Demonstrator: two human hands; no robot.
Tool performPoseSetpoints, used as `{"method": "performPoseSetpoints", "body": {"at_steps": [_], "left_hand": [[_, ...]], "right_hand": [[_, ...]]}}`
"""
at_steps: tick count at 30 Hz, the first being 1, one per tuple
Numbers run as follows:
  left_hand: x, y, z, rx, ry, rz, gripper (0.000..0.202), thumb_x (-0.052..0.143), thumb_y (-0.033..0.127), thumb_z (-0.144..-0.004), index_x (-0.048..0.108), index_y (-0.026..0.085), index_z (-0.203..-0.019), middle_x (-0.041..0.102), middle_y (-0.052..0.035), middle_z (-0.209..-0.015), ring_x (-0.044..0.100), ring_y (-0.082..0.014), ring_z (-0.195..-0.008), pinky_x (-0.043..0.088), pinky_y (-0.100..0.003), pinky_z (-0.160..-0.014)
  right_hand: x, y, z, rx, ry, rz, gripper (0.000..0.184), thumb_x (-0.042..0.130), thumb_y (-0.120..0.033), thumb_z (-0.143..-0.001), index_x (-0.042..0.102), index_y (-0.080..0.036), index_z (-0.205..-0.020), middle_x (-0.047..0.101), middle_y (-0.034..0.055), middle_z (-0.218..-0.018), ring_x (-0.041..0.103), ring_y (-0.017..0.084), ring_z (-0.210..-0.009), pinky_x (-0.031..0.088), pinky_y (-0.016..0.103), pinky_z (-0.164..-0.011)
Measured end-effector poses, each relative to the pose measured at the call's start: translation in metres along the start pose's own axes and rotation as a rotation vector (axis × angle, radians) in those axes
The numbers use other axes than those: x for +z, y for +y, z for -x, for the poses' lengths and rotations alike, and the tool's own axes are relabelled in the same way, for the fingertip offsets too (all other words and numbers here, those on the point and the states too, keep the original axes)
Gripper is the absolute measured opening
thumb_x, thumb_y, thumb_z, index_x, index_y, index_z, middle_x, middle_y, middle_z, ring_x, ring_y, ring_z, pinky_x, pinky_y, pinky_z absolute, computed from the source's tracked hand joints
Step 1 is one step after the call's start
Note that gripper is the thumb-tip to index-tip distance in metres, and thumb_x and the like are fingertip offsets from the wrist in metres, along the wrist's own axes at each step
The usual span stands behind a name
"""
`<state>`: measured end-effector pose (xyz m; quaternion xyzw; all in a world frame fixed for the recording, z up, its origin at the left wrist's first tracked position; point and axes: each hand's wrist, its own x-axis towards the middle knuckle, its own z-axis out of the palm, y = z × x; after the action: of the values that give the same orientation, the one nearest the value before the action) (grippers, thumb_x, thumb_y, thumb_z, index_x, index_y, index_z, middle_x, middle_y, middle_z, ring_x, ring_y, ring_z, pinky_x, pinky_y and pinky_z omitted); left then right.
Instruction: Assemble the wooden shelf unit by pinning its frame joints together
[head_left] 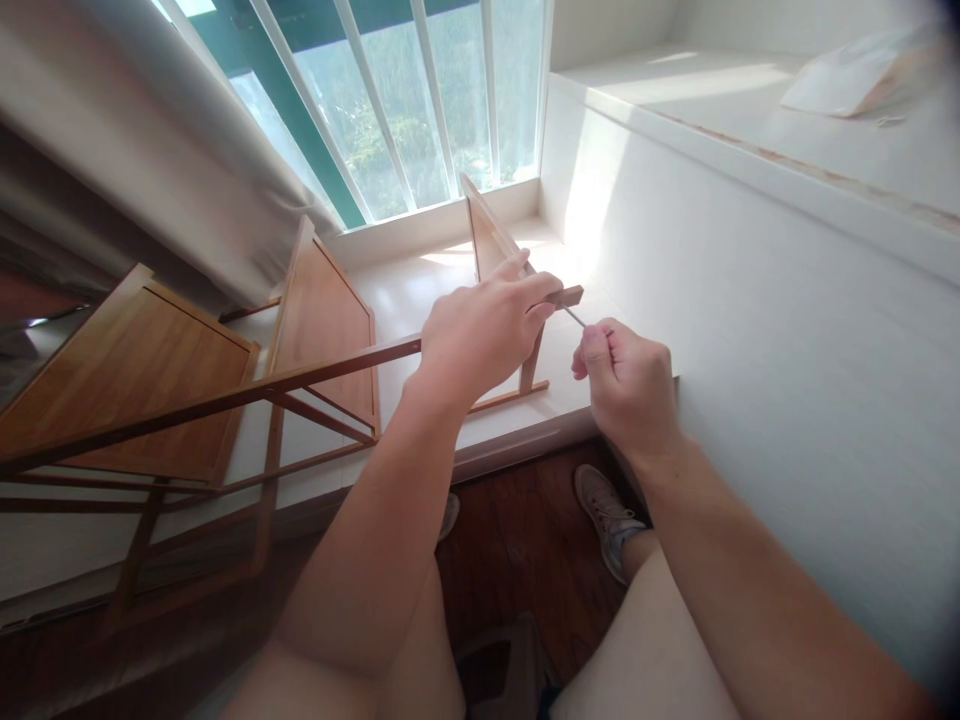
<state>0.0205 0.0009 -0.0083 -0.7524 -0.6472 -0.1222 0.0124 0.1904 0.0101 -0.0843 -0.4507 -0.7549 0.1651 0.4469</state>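
A brown wooden shelf rack lies on its side, with slatted panels and a long wooden rail (352, 360) running toward my hands. My left hand (487, 315) is closed around the rail near its far end, and the rail's tip sticks out past my fingers. Closed in a fist, my right hand (626, 370) grips what looks like a hex key (574, 317); only its thin metal shaft shows, pointing at the rail's end. A light-edged shelf panel (491, 240) stands behind my left hand. My fingers hide the spot where shaft and rail meet.
Two more shelf panels (326, 320) of the rack rest to the left, by a grey curtain (187, 120). A barred window (420, 100) is ahead. On the right rises a white wall (750, 300), with a plastic bag (855, 80) on its ledge. Below is dark wooden floor (517, 540).
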Motion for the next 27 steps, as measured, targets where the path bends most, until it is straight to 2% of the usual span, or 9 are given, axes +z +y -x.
{"method": "performPoseSetpoints", "body": {"at_steps": [7, 18, 27], "left_hand": [[-0.0001, 0.0008, 0.0006, 0.006, -0.003, -0.012, 0.028, 0.04, 0.044, -0.101, 0.061, 0.041, -0.12, 0.041, 0.0077, -0.156, 0.066, -0.0259, -0.097, 0.051, -0.044, -0.077], [0.0009, -0.0004, 0.0005, 0.024, 0.011, 0.008, 0.033, 0.035, 0.045, -0.102, 0.062, 0.04, -0.119, 0.042, 0.008, -0.156, 0.066, -0.0256, -0.095, 0.05, -0.043, -0.072], [0.0008, -0.0017, 0.0001, 0.025, 0.009, 0.005, 0.033, 0.037, 0.042, -0.102, 0.063, 0.044, -0.121, 0.041, 0.0087, -0.157, 0.066, -0.0268, -0.098, 0.05, -0.043, -0.072]], "right_hand": [[0.0036, -0.0018, 0.0009, -0.023, -0.025, 0.016, 0.041, 0.04, -0.033, -0.103, 0.051, -0.021, -0.066, 0.053, 0.0001, -0.056, 0.047, 0.014, -0.052, 0.036, 0.03, -0.058], [0.0024, -0.0029, 0.0045, -0.031, 0.044, 0.027, 0.039, 0.04, -0.034, -0.103, 0.054, -0.021, -0.069, 0.053, -0.0004, -0.058, 0.044, 0.013, -0.05, 0.035, 0.03, -0.057], [0.006, 0.0, 0.0026, -0.004, 0.034, -0.053, 0.041, 0.04, -0.035, -0.103, 0.054, -0.021, -0.067, 0.056, -0.0008, -0.057, 0.049, 0.013, -0.052, 0.037, 0.03, -0.058]]}}
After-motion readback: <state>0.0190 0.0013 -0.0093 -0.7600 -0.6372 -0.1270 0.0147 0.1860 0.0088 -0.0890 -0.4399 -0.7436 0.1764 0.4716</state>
